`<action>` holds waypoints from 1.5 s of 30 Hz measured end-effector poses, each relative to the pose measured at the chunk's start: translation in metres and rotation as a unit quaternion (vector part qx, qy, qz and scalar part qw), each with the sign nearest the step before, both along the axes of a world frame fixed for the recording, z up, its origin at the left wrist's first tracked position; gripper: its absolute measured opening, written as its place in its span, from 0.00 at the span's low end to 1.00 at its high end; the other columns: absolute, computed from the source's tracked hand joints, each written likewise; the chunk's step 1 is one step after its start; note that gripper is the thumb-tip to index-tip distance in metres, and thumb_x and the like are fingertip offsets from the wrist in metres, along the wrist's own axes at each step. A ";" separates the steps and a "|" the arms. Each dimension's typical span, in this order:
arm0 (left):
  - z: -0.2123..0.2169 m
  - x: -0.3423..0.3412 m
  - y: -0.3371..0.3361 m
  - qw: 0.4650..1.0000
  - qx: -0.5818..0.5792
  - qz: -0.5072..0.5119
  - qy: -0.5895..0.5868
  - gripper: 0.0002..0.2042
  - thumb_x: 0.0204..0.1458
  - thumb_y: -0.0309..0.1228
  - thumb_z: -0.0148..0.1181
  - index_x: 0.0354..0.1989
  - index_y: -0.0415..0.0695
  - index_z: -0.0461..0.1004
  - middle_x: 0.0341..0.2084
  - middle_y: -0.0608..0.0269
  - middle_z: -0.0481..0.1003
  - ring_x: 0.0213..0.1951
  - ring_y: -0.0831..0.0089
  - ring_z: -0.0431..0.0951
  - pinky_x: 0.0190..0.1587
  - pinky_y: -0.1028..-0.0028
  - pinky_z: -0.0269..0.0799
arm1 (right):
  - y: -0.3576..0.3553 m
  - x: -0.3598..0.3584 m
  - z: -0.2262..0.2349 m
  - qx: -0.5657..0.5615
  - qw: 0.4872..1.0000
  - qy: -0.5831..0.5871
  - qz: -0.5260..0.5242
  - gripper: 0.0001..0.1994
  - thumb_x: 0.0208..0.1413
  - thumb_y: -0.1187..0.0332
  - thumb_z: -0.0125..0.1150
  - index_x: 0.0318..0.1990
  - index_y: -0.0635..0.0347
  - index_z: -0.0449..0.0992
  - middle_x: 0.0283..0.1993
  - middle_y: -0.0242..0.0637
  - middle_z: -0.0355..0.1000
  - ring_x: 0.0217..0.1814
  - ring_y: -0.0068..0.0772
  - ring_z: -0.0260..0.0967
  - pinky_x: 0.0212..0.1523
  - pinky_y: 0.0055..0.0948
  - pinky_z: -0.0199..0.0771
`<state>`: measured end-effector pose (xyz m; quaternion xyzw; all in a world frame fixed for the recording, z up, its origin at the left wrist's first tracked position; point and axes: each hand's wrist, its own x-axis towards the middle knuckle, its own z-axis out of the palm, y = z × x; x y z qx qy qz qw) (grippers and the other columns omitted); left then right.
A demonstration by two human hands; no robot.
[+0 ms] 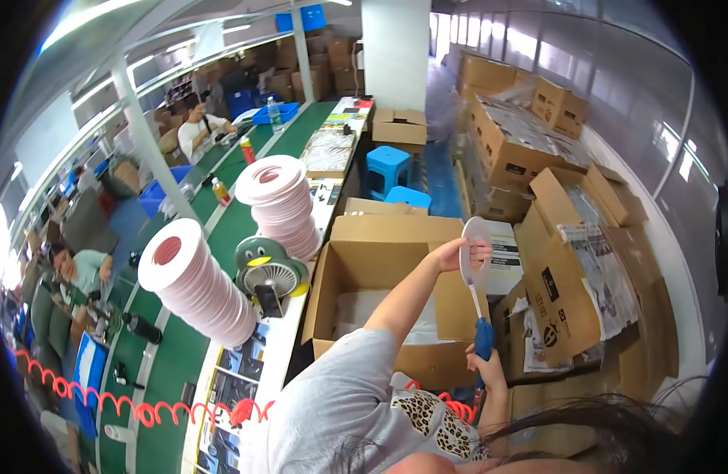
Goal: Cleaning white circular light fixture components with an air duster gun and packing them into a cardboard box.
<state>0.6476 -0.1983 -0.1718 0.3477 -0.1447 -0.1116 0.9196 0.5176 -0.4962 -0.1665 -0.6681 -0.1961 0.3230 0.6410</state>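
Note:
My left hand [463, 254] reaches out over the cardboard boxes, its fingers wrapped round a flat white disc-shaped part [476, 272] held on edge. Lower down, my right hand [488, 368] grips a blue air blow gun [483, 338]. Its thin nozzle points up at the disc's lower edge; whether they touch I cannot tell. On the bench to my left stand two tall stacks of pinkish-white round parts, a nearer leaning stack [202, 288] and a farther stack [281, 209]. A penguin-shaped fan [269, 272] stands between them.
An open cardboard box [364, 237] with white sheeting inside lies beneath my left arm. More cartons [562, 308] line the right. A red coiled hose [158, 412] crosses the green conveyor [182, 355]. Blue stools [388, 167] stand ahead. Other people sit across the conveyor.

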 end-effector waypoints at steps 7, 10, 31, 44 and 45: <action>0.003 -0.047 0.070 0.940 0.206 0.235 0.137 0.20 0.47 0.37 0.55 0.44 0.35 0.67 0.37 0.49 0.71 0.38 0.61 0.75 0.38 0.67 0.75 | 0.005 -0.008 -0.018 0.019 0.996 -0.053 -0.063 0.08 0.44 0.76 0.56 0.35 0.62 0.70 0.21 0.28 0.64 0.23 0.19 0.62 0.27 0.17 0.60; 0.029 -0.086 0.065 0.876 0.330 0.317 0.152 0.20 0.48 0.40 0.57 0.39 0.34 0.68 0.24 0.53 0.71 0.26 0.63 0.77 0.28 0.70 0.77 | -0.022 0.007 -0.032 0.031 0.993 -0.027 -0.111 0.10 0.44 0.77 0.55 0.37 0.62 0.69 0.23 0.29 0.64 0.25 0.20 0.62 0.30 0.19 0.61; 0.192 -0.653 0.250 0.388 0.122 0.906 0.121 0.21 0.59 0.39 0.31 0.41 0.32 0.65 0.27 0.49 0.74 0.27 0.59 0.75 0.32 0.65 0.73 | -0.038 0.009 -0.077 0.085 0.982 0.088 -0.141 0.17 0.44 0.79 0.53 0.44 0.60 0.63 0.25 0.30 0.62 0.29 0.21 0.61 0.34 0.18 0.61; 0.170 -0.649 0.251 0.045 0.462 0.733 0.498 0.26 0.50 0.50 0.43 0.35 0.36 0.74 0.36 0.45 0.73 0.42 0.55 0.72 0.47 0.63 0.64 | 0.009 0.058 -0.018 0.054 0.984 -0.143 -0.091 0.14 0.48 0.77 0.53 0.43 0.61 0.64 0.33 0.28 0.62 0.32 0.17 0.58 0.35 0.17 0.59; 0.168 -0.630 0.246 0.048 0.457 0.730 0.505 0.26 0.50 0.50 0.43 0.35 0.36 0.74 0.36 0.45 0.73 0.42 0.55 0.72 0.47 0.63 0.64 | 0.015 0.061 -0.010 0.044 0.983 -0.159 -0.082 0.13 0.48 0.77 0.53 0.43 0.61 0.64 0.34 0.28 0.62 0.34 0.17 0.59 0.36 0.17 0.59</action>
